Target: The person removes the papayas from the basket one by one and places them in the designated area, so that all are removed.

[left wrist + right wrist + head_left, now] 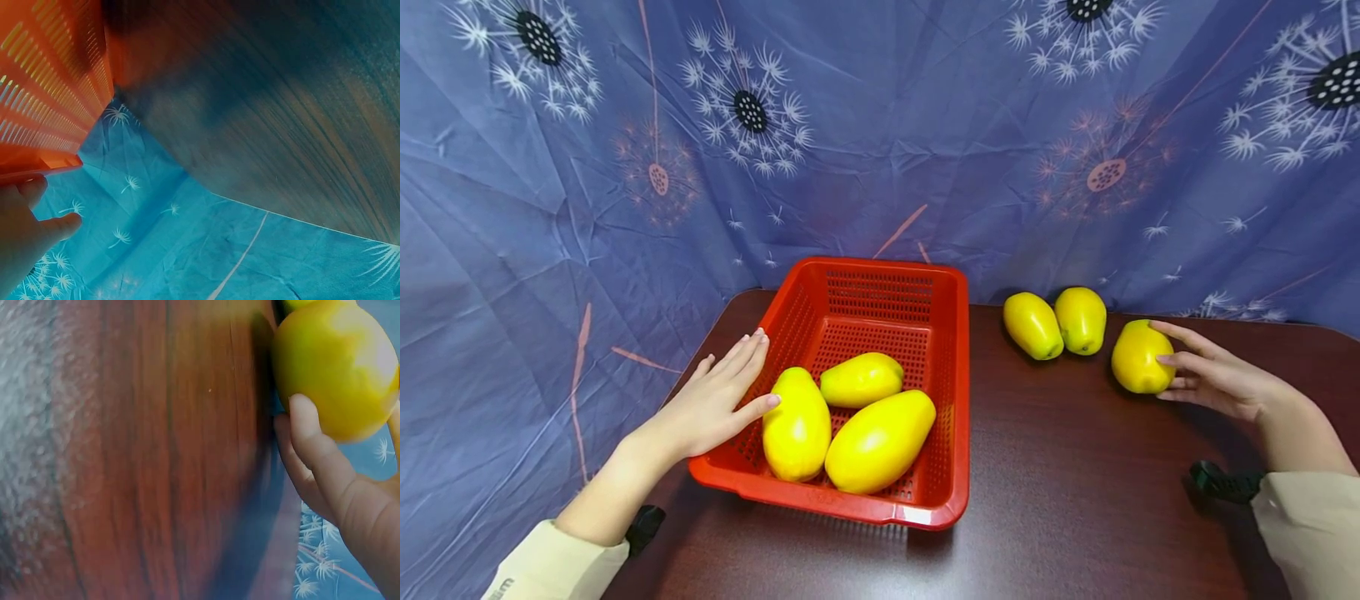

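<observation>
In the head view my left hand [711, 408] lies over the left rim of a red plastic basket [961, 392], fingers extended, thumb reaching inward beside the nearest fruit. Three yellow papayas lie inside: one on the left [796, 425], one behind [862, 380] and one at the front [880, 442]. My right hand [1225, 375] holds another yellow papaya [1138, 358] from its right side, fingers spread along it. The right wrist view shows fingertips against this papaya [334, 369], with part of the hand on its far side hidden.
Two more yellow papayas, one [1032, 325] beside the other [1081, 321], lie on the dark wood table [1045, 483] right of the basket. A blue cloth [887, 125] with a dandelion print hangs behind and along the left table edge.
</observation>
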Demonstrator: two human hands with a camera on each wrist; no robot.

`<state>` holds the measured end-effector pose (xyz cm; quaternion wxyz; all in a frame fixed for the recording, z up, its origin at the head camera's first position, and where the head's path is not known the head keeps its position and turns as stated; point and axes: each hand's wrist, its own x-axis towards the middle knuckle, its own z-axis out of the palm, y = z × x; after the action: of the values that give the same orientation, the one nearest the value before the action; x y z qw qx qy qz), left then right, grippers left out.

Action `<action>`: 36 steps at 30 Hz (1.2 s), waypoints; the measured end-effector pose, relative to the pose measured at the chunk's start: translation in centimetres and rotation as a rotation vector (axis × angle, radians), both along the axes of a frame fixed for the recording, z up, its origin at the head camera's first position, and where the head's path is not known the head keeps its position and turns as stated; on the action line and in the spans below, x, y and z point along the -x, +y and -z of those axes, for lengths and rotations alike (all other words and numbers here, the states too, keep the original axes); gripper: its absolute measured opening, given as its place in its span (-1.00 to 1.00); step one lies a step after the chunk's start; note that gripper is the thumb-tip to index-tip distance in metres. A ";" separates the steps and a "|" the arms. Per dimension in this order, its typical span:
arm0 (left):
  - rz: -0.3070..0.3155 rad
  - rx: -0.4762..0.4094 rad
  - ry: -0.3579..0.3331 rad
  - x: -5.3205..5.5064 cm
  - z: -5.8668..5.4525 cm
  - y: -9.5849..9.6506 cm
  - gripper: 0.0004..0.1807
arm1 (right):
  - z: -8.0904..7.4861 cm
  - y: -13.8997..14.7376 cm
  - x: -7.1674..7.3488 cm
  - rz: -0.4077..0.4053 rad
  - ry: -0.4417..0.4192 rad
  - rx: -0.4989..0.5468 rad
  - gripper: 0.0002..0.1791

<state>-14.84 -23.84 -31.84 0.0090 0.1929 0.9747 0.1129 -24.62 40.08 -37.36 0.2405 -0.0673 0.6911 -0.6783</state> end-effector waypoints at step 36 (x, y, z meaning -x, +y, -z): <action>0.000 -0.012 0.006 0.1 0.1 -0.1 -0.13 | -0.9 -1.6 4.2 0.099 -0.102 -0.153 -0.30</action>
<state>-14.90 -23.98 -31.96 0.0050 0.1935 0.9740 0.1180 -28.82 38.44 -36.45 0.2462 0.0201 0.7302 -0.6370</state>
